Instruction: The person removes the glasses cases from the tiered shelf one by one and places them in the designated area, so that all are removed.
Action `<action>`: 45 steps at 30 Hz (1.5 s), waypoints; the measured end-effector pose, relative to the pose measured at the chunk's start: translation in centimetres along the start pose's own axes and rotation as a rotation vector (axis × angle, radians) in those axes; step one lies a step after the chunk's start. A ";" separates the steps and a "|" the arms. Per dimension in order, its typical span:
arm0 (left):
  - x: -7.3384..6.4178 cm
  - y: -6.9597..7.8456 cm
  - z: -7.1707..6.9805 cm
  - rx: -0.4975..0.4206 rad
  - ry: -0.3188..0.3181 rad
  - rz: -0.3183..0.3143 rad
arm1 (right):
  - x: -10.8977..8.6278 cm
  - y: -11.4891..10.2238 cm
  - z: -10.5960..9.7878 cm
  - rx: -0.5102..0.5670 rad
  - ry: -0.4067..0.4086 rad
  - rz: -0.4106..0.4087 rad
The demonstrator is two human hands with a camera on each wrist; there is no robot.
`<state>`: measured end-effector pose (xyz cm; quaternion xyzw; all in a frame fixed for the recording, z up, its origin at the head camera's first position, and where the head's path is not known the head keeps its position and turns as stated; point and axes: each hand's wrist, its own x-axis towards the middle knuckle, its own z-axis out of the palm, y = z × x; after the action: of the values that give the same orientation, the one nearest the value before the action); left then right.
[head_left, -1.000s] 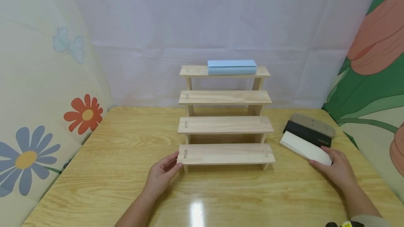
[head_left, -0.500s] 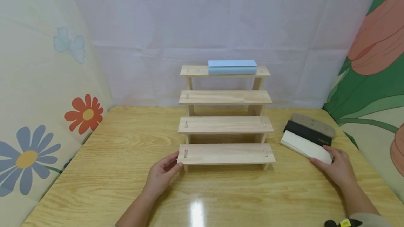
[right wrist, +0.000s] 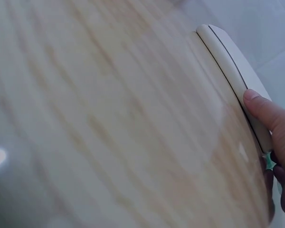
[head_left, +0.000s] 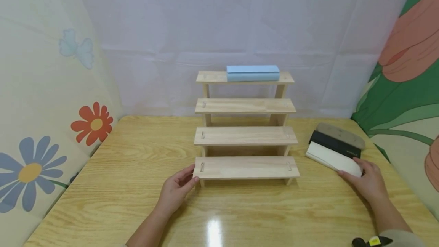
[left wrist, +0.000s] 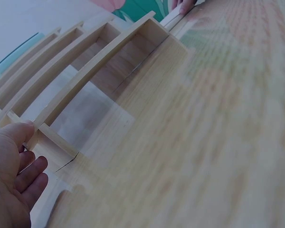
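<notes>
wood-grain table (head_left: pixel 137 163) — white case (head_left: pixel 330 158) at right of frame, long axis slanting down rightward to the right hand (head_left: pixel 369 181), which pinches its lower end; left hand (head_left: pixel 173 190), fingers loose, touches stepped stand (head_left: pixel 245 167).

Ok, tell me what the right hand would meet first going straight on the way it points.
The right hand would first meet the white case, which it grips at its near end; past that, the black case looks next, though any gap between them is unclear.
</notes>
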<state>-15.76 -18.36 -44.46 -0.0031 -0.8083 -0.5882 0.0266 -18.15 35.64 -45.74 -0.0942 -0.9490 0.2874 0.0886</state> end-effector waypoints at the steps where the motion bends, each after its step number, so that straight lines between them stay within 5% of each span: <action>1: 0.0 0.0 0.0 -0.003 0.000 -0.002 | 0.0 0.0 0.0 0.001 0.002 0.008; 21: -0.1 0.2 0.0 -0.005 0.000 0.002 | 1.1 0.5 -1.2 0.014 -0.048 0.128; 45: -0.1 0.2 0.0 0.011 0.004 0.008 | 1.6 0.8 -2.0 0.051 -0.056 0.118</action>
<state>-15.60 -18.35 -44.29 -0.0052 -0.8114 -0.5836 0.0306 -19.13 37.71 -44.42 -0.1394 -0.9363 0.3189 0.0474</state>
